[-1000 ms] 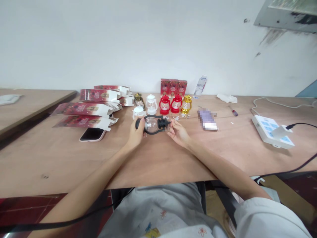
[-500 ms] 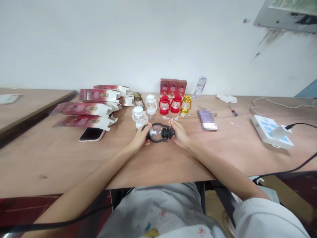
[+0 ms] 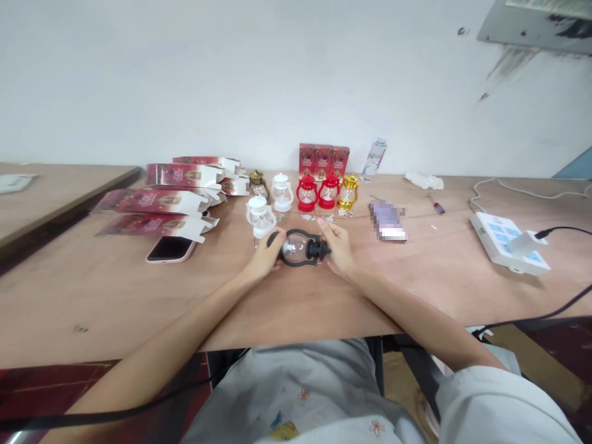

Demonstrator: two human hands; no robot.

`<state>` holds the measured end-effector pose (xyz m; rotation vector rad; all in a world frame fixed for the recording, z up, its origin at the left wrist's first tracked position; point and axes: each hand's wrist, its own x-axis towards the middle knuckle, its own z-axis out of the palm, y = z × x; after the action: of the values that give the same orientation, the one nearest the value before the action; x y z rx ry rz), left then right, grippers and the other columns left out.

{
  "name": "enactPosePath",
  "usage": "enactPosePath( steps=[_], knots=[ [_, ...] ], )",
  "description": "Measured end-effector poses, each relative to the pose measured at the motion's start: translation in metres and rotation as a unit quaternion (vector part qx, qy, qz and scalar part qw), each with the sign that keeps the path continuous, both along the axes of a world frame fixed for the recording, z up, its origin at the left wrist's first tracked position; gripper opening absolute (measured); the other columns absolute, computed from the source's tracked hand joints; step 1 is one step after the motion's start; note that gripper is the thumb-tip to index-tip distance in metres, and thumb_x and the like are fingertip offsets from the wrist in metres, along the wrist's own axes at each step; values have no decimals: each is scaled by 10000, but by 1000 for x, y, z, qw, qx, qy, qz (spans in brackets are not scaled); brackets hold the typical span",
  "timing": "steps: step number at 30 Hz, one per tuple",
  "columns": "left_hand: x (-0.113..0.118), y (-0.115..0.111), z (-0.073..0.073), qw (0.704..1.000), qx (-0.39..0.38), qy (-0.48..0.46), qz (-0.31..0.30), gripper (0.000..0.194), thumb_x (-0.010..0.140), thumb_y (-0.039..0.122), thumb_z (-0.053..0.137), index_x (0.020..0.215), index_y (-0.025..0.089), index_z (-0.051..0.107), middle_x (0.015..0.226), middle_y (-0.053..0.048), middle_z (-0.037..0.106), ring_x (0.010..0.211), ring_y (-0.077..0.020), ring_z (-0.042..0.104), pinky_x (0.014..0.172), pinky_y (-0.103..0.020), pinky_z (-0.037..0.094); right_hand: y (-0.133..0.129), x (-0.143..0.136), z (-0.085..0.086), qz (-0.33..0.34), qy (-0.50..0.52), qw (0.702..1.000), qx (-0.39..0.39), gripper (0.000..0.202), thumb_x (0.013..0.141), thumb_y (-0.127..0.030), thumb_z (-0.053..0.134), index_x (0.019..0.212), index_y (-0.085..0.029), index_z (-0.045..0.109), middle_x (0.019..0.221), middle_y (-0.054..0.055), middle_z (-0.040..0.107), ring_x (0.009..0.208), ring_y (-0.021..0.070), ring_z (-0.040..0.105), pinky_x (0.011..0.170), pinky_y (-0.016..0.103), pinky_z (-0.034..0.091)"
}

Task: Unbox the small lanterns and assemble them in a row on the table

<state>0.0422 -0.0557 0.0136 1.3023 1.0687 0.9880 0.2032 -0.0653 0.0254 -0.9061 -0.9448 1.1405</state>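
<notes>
- The left hand [image 3: 268, 253] grasps the base of the black lantern [image 3: 295, 248], which lies sideways between both hands above the table [image 3: 296, 308].
- The right hand [image 3: 341, 248] curls at its capped top; whether it grips there, I cannot tell.
- Steady the base and keep pressure off the clear globe.
- The nearest white lantern [image 3: 261, 217], just beyond the left hand, limits movement; red lanterns [image 3: 307, 194] stand farther back.

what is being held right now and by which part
A black lantern, held on its side: the left hand grips its base; the right hand is at its top, its exact grip hidden.
</notes>
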Motion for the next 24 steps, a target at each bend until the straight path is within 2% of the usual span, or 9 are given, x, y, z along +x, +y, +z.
enactPosePath(
  steps=[5, 8, 12, 16, 18, 19, 20, 22, 24],
  knots=[
    [2, -2, 1, 998, 53, 42, -14, 304, 747, 478, 593, 758, 203, 465, 517, 93, 367, 321, -24, 285, 286, -124, 183, 2, 9, 11, -43, 0, 999, 18, 542, 652, -573, 705, 510, -211, 327, 408, -103, 320, 344, 22, 240, 347, 200, 152],
    [2, 0, 4, 1000, 23, -19, -7, 295, 726, 465, 608, 775, 211, 468, 509, 94, 362, 314, -35, 285, 278, -135, 180, 10, 18, 11, -49, -11, 999, -6, 524, 692, -578, 672, 514, -209, 345, 401, -98, 318, 350, 30, 248, 350, 202, 145],
    [-8, 8, 19, 984, -19, -164, 66, 300, 674, 445, 624, 760, 195, 481, 500, 70, 406, 329, -47, 319, 291, -146, 181, 28, 35, 0, -71, 5, 990, -121, 400, 757, -492, 644, 599, -206, 413, 428, -112, 302, 365, 38, 235, 359, 190, 144],
    [-22, 13, 40, 947, -14, -300, 114, 221, 630, 322, 628, 706, 169, 489, 598, 11, 535, 383, -57, 382, 322, -169, 233, 43, 45, -12, -118, -33, 983, -134, 175, 778, -252, 601, 688, -192, 463, 574, -81, 444, 437, 43, 347, 422, 175, 290],
    [-25, 13, 47, 934, 7, -335, 120, 181, 611, 246, 631, 696, 164, 494, 636, 3, 561, 419, -64, 419, 349, -177, 274, 45, 44, -18, -117, -106, 985, -70, 66, 762, -174, 574, 814, -186, 535, 725, -43, 556, 537, 60, 460, 536, 196, 407],
    [-25, 13, 49, 929, 19, -346, 127, 172, 602, 214, 635, 693, 163, 498, 637, 7, 564, 430, -63, 424, 361, -178, 288, 44, 42, -21, -103, -170, 980, -23, 146, 758, -150, 560, 898, -190, 560, 822, -19, 601, 603, 76, 506, 619, 225, 451],
    [-25, 13, 49, 924, 32, -355, 137, 172, 594, 187, 642, 687, 162, 500, 630, 14, 564, 437, -59, 422, 372, -176, 297, 43, 38, -24, -79, -251, 964, 28, 231, 758, -131, 543, 979, -194, 568, 913, 8, 626, 669, 96, 541, 705, 266, 477],
    [-25, 14, 49, 915, 51, -369, 156, 181, 581, 158, 663, 662, 161, 502, 612, 27, 561, 454, -53, 424, 388, -171, 309, 40, 29, -32, -15, -411, 904, 114, 344, 771, -113, 510, 1103, -186, 556, 1044, 66, 636, 798, 148, 581, 852, 365, 474],
    [-24, 15, 47, 908, 62, -380, 166, 187, 579, 166, 690, 638, 159, 513, 610, 31, 565, 495, -58, 460, 406, -168, 329, 36, 16, -39, 44, -507, 846, 158, 392, 795, -124, 492, 1183, -166, 529, 1120, 115, 624, 952, 207, 584, 944, 443, 438]
  ],
)
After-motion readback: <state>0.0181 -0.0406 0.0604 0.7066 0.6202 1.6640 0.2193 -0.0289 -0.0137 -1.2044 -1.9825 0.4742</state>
